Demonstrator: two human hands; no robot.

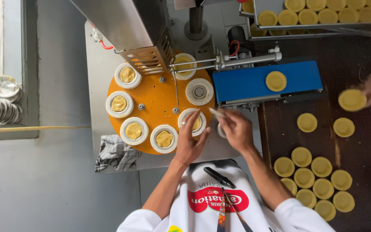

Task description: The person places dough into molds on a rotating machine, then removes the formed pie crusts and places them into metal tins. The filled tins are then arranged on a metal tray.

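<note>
Filled moulds (134,131) ring the turntable (157,101), conveyor belt (245,83) to its right.

The only label in view was a printed logo (218,200) on the front of the person's white apron, low in the middle of the picture. It was a red oval shape with white lettering and some dark lettering beside it. No packages, signs or screens were seen.

Head camera, straight down, near.
</note>
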